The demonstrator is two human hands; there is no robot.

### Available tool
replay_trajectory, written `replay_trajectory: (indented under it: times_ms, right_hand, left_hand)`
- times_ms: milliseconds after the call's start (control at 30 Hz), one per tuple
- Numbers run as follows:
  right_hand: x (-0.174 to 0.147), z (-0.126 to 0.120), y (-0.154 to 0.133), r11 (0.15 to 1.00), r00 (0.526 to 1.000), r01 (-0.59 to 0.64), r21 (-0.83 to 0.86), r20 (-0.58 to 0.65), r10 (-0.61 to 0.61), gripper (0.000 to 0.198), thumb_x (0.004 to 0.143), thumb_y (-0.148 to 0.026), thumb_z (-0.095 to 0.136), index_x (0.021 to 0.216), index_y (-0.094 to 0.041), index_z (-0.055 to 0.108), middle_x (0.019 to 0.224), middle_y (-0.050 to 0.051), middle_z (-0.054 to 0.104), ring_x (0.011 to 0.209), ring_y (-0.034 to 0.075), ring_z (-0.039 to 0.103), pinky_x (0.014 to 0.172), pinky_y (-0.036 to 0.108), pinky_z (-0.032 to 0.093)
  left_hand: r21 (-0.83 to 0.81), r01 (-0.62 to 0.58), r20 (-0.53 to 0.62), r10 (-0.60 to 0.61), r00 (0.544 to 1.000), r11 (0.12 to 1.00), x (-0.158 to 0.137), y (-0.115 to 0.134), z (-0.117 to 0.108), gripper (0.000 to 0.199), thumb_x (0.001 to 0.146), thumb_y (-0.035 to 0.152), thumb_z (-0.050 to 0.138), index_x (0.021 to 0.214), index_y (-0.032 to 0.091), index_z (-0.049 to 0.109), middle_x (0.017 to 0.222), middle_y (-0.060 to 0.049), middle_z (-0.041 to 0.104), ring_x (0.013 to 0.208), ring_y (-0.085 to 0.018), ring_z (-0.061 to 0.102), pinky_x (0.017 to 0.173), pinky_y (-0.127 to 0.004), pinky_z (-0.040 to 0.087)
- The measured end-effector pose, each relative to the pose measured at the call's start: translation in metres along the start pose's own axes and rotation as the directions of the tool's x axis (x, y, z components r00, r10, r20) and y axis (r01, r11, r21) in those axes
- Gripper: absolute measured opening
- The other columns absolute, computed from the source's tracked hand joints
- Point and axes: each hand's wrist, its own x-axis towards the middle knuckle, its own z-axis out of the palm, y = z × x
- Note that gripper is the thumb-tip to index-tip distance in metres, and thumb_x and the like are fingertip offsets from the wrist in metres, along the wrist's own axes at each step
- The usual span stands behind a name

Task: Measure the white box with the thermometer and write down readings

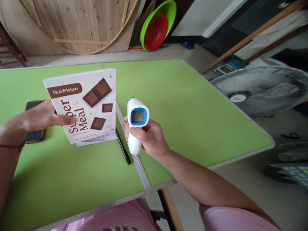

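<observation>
My left hand (44,116) holds a white NutriMotion "Super Meal" pouch (85,104) upright on the green table (192,112), fingers on its front left edge. The pouch shows brown chocolate squares. My right hand (148,136) grips a white and blue infrared thermometer (136,123) by its handle, screen facing me, just right of the pouch and a little above the table.
A phone (33,136) lies flat under my left hand. A black pen (123,147) rests along the seam between the two table halves. A sheet of paper (96,139) peeks from under the pouch. Green and red basins (157,27) lean at the back; a fan (260,88) stands right.
</observation>
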Motion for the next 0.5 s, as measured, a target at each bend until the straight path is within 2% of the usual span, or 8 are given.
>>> replay_trajectory:
  times_ms: [133,333,433,500]
  right_hand:
    - [0.002,-0.002,-0.001,0.998,0.998,0.058,0.020,0.008,-0.058,0.024,0.070,-0.036,0.077,0.080,-0.019,0.062,0.065,-0.002,0.059,0.053,0.011,0.054,0.047,0.027,0.048]
    - [0.004,-0.004,0.000,0.995,0.995,0.094,-0.033,0.023,-0.093,0.024,0.071,-0.038,0.076,0.077,-0.020,0.062,0.066,-0.002,0.060,0.055,0.011,0.054,0.048,0.028,0.048]
    - [0.006,-0.006,-0.001,0.984,0.992,0.125,-0.123,0.015,-0.125,0.024,0.073,-0.040,0.074,0.077,-0.020,0.060,0.066,-0.001,0.060,0.056,0.012,0.055,0.049,0.028,0.048]
    - [0.010,-0.010,0.000,0.952,0.985,0.160,-0.259,-0.016,-0.170,0.023,0.073,-0.040,0.073,0.077,-0.021,0.060,0.065,-0.002,0.060,0.056,0.013,0.055,0.050,0.028,0.048]
  left_hand:
    - [0.042,-0.032,-0.032,0.034,0.999,0.999,0.000,-0.003,0.000,0.064,0.077,0.041,0.072,0.130,0.008,0.057,0.117,-0.013,0.069,0.100,-0.024,0.067,0.087,-0.037,0.056]
    - [0.087,-0.049,-0.038,0.053,0.998,0.995,0.001,-0.001,0.001,0.066,0.078,0.042,0.071,0.130,0.004,0.054,0.116,-0.013,0.070,0.094,-0.020,0.067,0.081,-0.034,0.057]
    - [0.120,-0.059,-0.034,0.063,0.997,0.991,0.000,0.001,0.002,0.073,0.078,0.052,0.068,0.129,0.001,0.054,0.115,-0.014,0.070,0.094,-0.019,0.067,0.081,-0.034,0.057]
    - [0.136,-0.067,-0.033,0.073,0.997,0.988,0.000,0.000,0.003,0.076,0.081,0.054,0.065,0.133,0.001,0.049,0.118,-0.015,0.068,0.096,-0.019,0.066,0.084,-0.035,0.056]
